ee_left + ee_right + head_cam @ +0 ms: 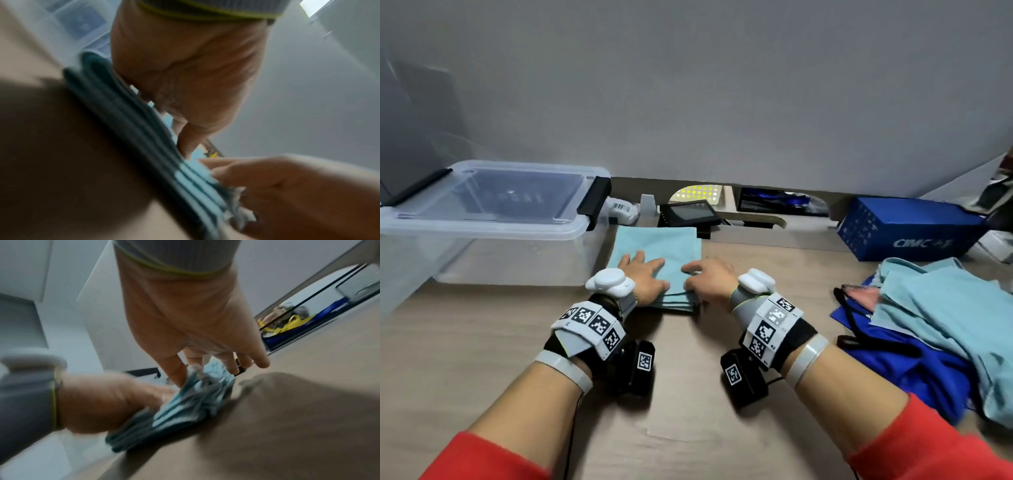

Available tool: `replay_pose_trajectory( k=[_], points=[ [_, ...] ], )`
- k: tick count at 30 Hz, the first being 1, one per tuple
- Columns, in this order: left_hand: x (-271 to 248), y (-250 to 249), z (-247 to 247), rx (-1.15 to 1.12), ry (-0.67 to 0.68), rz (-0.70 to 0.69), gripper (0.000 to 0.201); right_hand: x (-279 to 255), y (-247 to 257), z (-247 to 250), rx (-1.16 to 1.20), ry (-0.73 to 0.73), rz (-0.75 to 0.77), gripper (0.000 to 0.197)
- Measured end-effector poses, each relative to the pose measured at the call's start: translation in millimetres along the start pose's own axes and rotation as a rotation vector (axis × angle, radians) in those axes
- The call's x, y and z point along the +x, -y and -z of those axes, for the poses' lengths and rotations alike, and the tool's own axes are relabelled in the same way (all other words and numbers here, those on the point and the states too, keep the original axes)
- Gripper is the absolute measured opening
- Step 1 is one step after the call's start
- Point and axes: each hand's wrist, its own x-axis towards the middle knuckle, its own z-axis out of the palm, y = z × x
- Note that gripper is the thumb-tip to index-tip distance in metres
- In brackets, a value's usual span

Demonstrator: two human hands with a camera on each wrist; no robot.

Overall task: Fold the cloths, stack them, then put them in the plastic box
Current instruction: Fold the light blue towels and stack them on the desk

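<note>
A stack of folded light-blue cloths [664, 243] lies on the wooden table just right of the clear plastic box [482, 219]. My left hand [649, 274] rests flat on the stack's near left part, fingers straight, thumb along the near edge. My right hand [703, 277] grips the near right corner, with fingers curled over the top and the thumb at the edge. The left wrist view shows the layered stack edge [127, 113] under my left hand [185, 73]. In the right wrist view my right hand [185, 321] reaches down to the stack's corner [195, 402].
A heap of unfolded light-blue cloths [945, 325] lies on a blue bag [914, 373] at the right. A dark blue carton [907, 229] stands at the back right. A small black screen device [688, 214] sits behind the stack. Bare table [482, 342] lies in front.
</note>
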Motion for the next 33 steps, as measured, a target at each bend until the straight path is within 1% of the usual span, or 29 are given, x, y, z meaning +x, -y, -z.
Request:
replay_pose_trajectory(
  k=[1,3,4,6,7,9,11,12,13,14,15,16,17,18,19,20,21,22,23,25,26,28,30,32,33],
  points=[
    [-0.9,-1.4,-0.1,0.006,0.013,0.005,0.063,-4.4,-3.9,7.5,0.127,0.011,-0.016,0.043],
    [-3.9,-0.3,6.2,-0.026,-0.005,0.017,0.064,-16.2,-12.7,20.6,0.346,0.018,0.012,0.031],
    [-6.0,-6.1,9.2,-0.085,-0.027,0.010,0.058,-27.5,-22.7,29.7,0.402,-0.032,0.054,0.024],
    [-12.7,-19.4,16.4,-0.223,-0.103,-0.027,0.033,-53.3,-39.5,49.6,0.523,-0.166,0.123,0.012],
    [-16.0,-29.8,18.8,-0.270,-0.142,-0.070,0.024,-68.2,-47.7,61.0,0.587,-0.220,0.141,0.011],
    [-22.5,-63.6,19.4,-0.336,-0.184,-0.188,0.018,-94.5,-77.1,90.0,0.635,-0.347,0.127,0.013],
    [-28.7,-92.3,18.7,-0.401,-0.169,-0.285,0.017,-110.1,-102.6,116.2,0.568,-0.513,0.068,0.012],
    [-29.7,-114.6,13.6,-0.425,-0.139,-0.334,0.017,-117.2,-126.7,131.8,0.507,-0.612,0.012,0.008],
    [-30.1,-130.1,9.3,-0.458,-0.111,-0.370,0.019,-120.6,-142.1,144.2,0.441,-0.679,-0.057,0.007],
    [-31.6,-145.4,5.7,-0.491,-0.075,-0.409,0.019,-121.7,-158.2,154.3,0.349,-0.731,-0.155,0.017],
    [-32.3,-165.3,-1.1,-0.517,-0.028,-0.451,0.019,-123.7,-181.1,164.3,0.209,-0.762,-0.284,0.032],
    [-32.9,-184.7,-8.1,-0.530,0.013,-0.489,0.019,-126.2,-203.3,173.2,0.038,-0.737,-0.422,0.050],
    [-33.3,-203.7,-15.2,-0.534,0.056,-0.519,0.018,-130.4,-222.6,179.1,-0.120,-0.657,-0.555,0.066],
    [-33.5,-216.5,-21.7,-0.535,0.101,-0.532,0.019,-131.4,-236.2,179.1,-0.236,-0.549,-0.651,0.075],
    [-33.8,-227.3,-27.9,-0.535,0.142,-0.541,0.020,-132.2,-246.6,177.9,-0.294,-0.454,-0.710,0.073],
    [-34.6,-242.2,-33.7,-0.535,0.178,-0.555,0.021,-138.6,-256.1,180.4,-0.303,-0.406,-0.723,0.062],
    [-35.3,-251.8,-38.1,-0.537,0.199,-0.562,0.020,-143.0,-259.1,183.7,-0.282,-0.405,-0.707,0.046],
    [-35.8,-257.5,-41.4,-0.540,0.208,-0.569,0.019,-145.3,-260.4,187.4,-0.234,-0.439,-0.669,0.029],
    [-36.7,-262.8,-43.5,-0.542,0.210,-0.580,0.018,-148.4,-259.9,192.8,-0.152,-0.493,-0.623,0.020],
    [-38.3,-269.2,-44.7,-0.571,0.224,-0.593,0.019,-153.4,-260.0,201.1,0.007,-0.625,-0.524,0.025],
    [-38.1,-270.5,-44.3,-0.594,0.229,-0.598,0.019,-156.8,-254.8,204.3,0.046,-0.692,-0.476,0.026],
    [-38.2,-269.2,-40.3,-0.635,0.219,-0.599,0.020,-160.8,-237.4,208.3,0.105,-0.797,-0.390,0.023],
    [-37.6,-269.0,-34.2,-0.690,0.198,-0.597,0.026,-163.8,-214.4,213.5,0.209,-0.908,-0.276,0.020],
    [-38.9,-267.4,-24.6,-0.790,0.190,-0.596,0.039,-163.6,-186.4,215.8,0.390,-0.962,-0.104,0.020],
    [-40.0,-266.7,-19.3,-0.846,0.186,-0.608,0.048,-163.6,-172.4,214.3,0.488,-0.941,-0.014,0.019]
  ],
)
